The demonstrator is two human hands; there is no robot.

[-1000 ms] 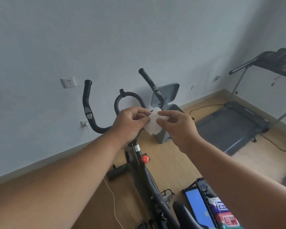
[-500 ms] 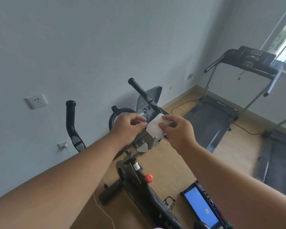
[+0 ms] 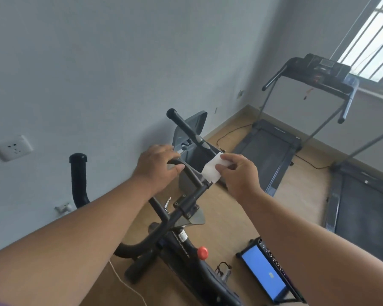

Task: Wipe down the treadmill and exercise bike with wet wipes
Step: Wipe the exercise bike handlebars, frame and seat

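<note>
A black exercise bike (image 3: 181, 237) stands in front of me, its handlebars rising at centre. My left hand (image 3: 157, 168) is wrapped around the curved middle loop of the handlebars. My right hand (image 3: 239, 173) pinches a white wet wipe (image 3: 212, 171) between thumb and fingers, and the wipe hangs beside the right handlebar grip (image 3: 187, 130). A black treadmill (image 3: 279, 138) stands at the far right by the window.
A grey lidded bin (image 3: 190, 138) sits behind the handlebars against the wall. A device with a blue screen (image 3: 263, 277) lies on the wooden floor at lower right. A second treadmill deck (image 3: 363, 208) lies at the right edge. Cables run across the floor.
My left hand let go of the wipe and took hold of the handlebar loop. The right hand kept the wipe. The view swung right, showing more of the treadmill and window.
</note>
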